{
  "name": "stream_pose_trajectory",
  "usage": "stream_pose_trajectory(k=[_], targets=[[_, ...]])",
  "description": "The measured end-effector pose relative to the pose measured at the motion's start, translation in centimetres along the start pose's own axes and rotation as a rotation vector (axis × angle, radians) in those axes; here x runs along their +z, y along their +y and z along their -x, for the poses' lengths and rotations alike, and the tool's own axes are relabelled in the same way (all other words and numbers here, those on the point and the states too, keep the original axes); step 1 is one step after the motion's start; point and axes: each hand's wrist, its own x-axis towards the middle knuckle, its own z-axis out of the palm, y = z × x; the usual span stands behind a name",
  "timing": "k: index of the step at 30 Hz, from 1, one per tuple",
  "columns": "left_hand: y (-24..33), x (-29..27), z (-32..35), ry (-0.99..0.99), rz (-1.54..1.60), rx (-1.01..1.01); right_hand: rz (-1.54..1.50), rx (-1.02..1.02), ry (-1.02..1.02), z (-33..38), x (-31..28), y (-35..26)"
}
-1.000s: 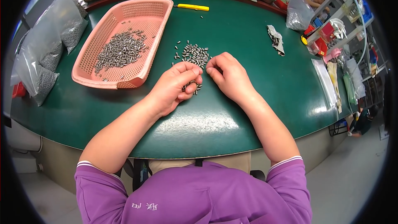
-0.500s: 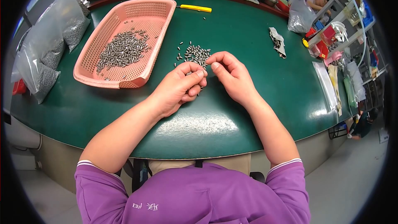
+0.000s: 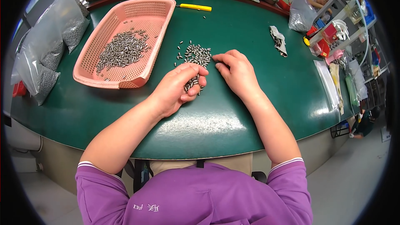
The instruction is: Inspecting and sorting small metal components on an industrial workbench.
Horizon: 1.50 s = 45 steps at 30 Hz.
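The left hand (image 3: 177, 89) is cupped and half closed around a clutch of small metal pins (image 3: 192, 84), just below the loose pile of pins (image 3: 197, 54) on the green worktop (image 3: 258, 29). The right hand (image 3: 236, 71) lies flat, fingertips touching that pile's right edge, holding nothing. Left of the pile, a pink basket (image 3: 156, 14) holds more pins; beyond it lie clear bags (image 3: 50, 54) of pins.

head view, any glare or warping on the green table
Head view: a pale patch of glare on the green table near its front edge, below the hands; fisheye bends the table's edge into a curve; black corners ring the picture.
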Motion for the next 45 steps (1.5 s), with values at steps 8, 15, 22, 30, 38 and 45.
stream_pose_trajectory(k=[8,15,22,30,38,45], targets=[[-0.2,-0.3,-0.3,0.000,-0.016,-0.015,-0.169,-0.033,-0.017,-0.1,-0.5,-1.2],[-0.4,0.0,-0.2,-0.006,-0.054,-0.024,-0.457,-0.198,-0.055,0.2,-1.0,-3.0],[-0.3,-0.3,-0.3,-0.035,-0.010,-0.008,-0.362,-0.044,-0.016,0.1,-0.7,-2.2],[-0.1,-0.2,-0.1,0.005,0.038,-0.003,-0.053,-0.111,-0.064,0.4,0.0,-0.7],[0.0,-0.4,-0.3,0.062,0.060,0.018,-0.010,-0.072,-0.117,0.4,-0.5,-1.2],[-0.4,-0.1,-0.3,0.041,-0.023,-0.005,-0.284,-0.167,-0.038,0.0,-0.9,-2.4]])
